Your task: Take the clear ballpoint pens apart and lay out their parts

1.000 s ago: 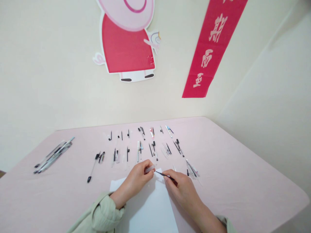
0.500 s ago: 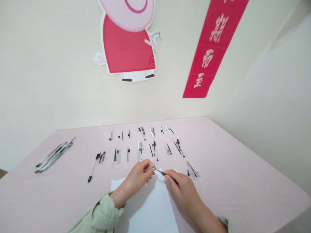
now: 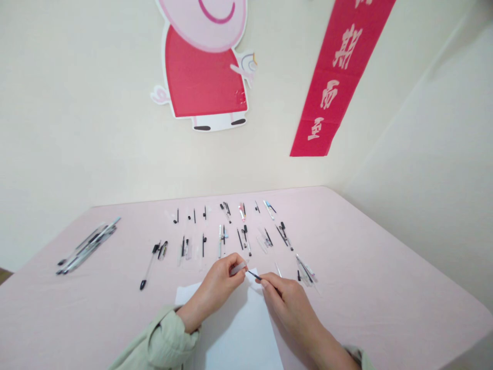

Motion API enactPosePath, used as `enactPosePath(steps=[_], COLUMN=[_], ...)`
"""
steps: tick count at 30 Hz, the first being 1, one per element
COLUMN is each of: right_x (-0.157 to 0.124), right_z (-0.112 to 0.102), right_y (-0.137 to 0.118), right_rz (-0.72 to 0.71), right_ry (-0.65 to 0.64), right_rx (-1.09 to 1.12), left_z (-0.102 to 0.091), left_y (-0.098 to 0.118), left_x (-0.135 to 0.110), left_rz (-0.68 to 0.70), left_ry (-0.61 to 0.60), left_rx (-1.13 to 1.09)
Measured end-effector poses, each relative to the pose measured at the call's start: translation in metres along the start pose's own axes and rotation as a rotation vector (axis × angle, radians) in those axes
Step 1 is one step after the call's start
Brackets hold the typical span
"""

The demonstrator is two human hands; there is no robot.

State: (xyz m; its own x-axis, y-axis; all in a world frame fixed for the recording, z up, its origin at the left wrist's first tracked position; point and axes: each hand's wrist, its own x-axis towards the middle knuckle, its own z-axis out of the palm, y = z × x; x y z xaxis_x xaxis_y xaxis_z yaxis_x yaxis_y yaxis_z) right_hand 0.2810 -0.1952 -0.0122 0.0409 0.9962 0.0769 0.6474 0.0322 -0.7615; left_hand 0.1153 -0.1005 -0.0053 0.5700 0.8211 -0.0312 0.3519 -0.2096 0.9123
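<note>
My left hand (image 3: 222, 280) is closed around a clear pen barrel (image 3: 238, 267), held above the top of a white sheet of paper (image 3: 239, 329). Between the fingers of my right hand (image 3: 290, 298) is a dark pen refill (image 3: 254, 275). Its thin tip points left and lies close to the end of the barrel; whether the two touch I cannot tell. Beyond my hands, rows of taken-apart pens (image 3: 243, 239) lie on the pink tablecloth, with dark refills, caps and clear barrels grouped together.
A bundle of whole pens (image 3: 90, 246) lies at the left of the table (image 3: 385, 277). One capped pen (image 3: 148, 267) and short pen parts (image 3: 163, 250) are nearer the paper. Loose parts (image 3: 306, 270) lie beyond my right hand. A wall rises behind the table.
Both hands stay almost in place, still holding the barrel and the refill. The barrel in my left hand has tilted slightly.
</note>
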Motion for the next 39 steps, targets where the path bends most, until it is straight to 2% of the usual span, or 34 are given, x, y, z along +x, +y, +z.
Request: enactPosePath(steps=[12, 21, 29, 39], right_x=[0.000, 0.000, 0.000, -0.001], right_z=[0.002, 0.004, 0.003, 0.003], right_y=[0.002, 0.002, 0.000, -0.002], right_rz=[0.009, 0.018, 0.037, 0.062], right_ry=[0.013, 0.007, -0.003, -0.022], right_rx=[0.001, 0.026, 0.053, 0.120], left_z=[0.007, 0.005, 0.006, 0.003], left_y=[-0.016, -0.014, -0.014, -0.006], left_x=[0.005, 0.005, 0.005, 0.001], left_rz=[-0.068, -0.063, -0.067, -0.007], left_ry=[-0.051, -0.016, -0.044, -0.023], left_rx=[-0.180, -0.121, -0.181, -0.079])
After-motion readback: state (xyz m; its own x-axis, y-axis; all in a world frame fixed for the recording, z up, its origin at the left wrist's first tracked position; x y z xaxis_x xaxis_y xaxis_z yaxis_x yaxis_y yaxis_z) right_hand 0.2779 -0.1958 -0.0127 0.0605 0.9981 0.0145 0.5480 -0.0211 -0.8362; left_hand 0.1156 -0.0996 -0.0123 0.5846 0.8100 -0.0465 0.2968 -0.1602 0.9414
